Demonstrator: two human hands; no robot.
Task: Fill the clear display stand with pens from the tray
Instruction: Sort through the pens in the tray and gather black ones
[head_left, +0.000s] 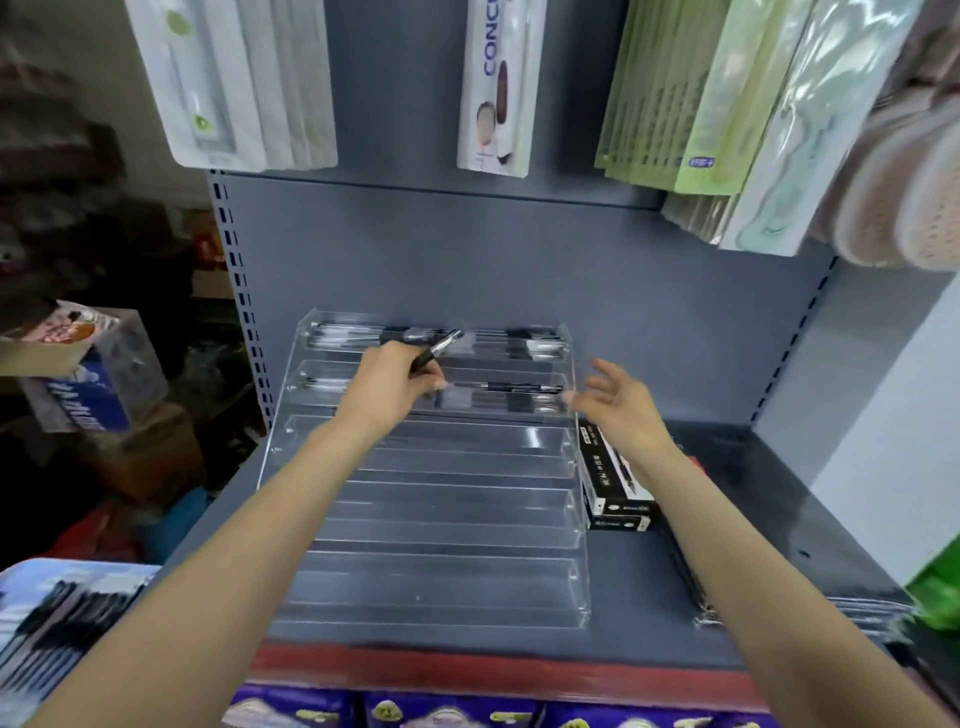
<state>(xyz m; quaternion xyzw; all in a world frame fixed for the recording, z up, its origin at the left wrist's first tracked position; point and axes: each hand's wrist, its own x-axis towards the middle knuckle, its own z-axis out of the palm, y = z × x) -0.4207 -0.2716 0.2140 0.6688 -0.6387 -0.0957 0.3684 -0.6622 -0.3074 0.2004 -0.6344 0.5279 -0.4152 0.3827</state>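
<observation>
Pens are the concern, and one black pen (435, 352) is sitting pinched in the left hand (397, 387), its silvery end pointing up and right over the top tier of the clear display stand (436, 519). The grip is closing on the lower part of the barrel only, so the long free end is hanging out past the fingers; I judge that a slack pinch could let it pivot and drop askew across the tier edges, not flat into a channel.

To the right of the stand's second tier, the right hand (618, 402) is hovering open and holding nothing, fingers spread, close to the stand's right wall. A careless sweep there could nudge the light acrylic stand or knock the few pens (509, 388) lying in that tier out of line.

Just right of the stand, a black and white pen box (613, 478) is lying on the shelf (753, 519), touching or nearly touching the stand's side; which, I cannot tell. Below and left of the stand, the tray (57, 618) of dark pens is waiting at the frame's lower left corner. The lower tiers are looking bare, so much filling remains.
</observation>
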